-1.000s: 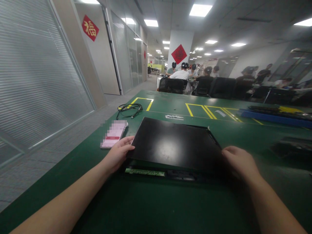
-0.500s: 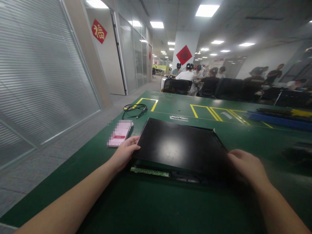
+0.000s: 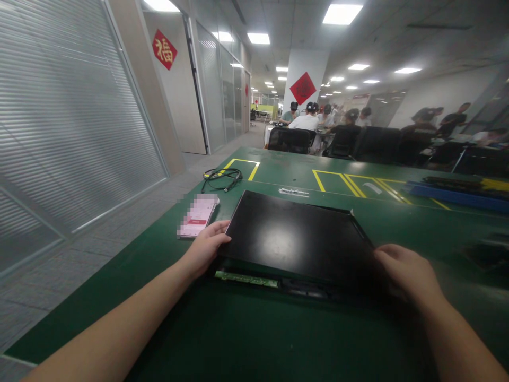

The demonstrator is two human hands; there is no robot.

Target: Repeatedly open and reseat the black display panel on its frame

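Observation:
A dark, glossy display panel [image 3: 294,233] lies over a black frame [image 3: 310,289] on the green table. Its near edge sits back from the frame's near side, where a strip of green circuit board [image 3: 246,279] shows. My left hand [image 3: 207,246] grips the panel's left edge, thumb on top and fingers at the side. At the right edge, my right hand [image 3: 405,265] pinches the panel near its corner; the fingertips underneath are hidden. A phone [image 3: 196,215] with a partly blurred pink screen rests just beyond my left hand.
On the green table [image 3: 159,254] a coiled black cable [image 3: 222,179] lies at the far left. Torn white strips [image 3: 293,192] lie behind the panel. A blue tray [image 3: 453,197] with dark parts is at the right. Several people sit beyond black chairs [image 3: 290,139].
The view has shifted slightly, so everything sits a little further right. Both hands keep their hold on the panel, which shows no clear movement on the table.

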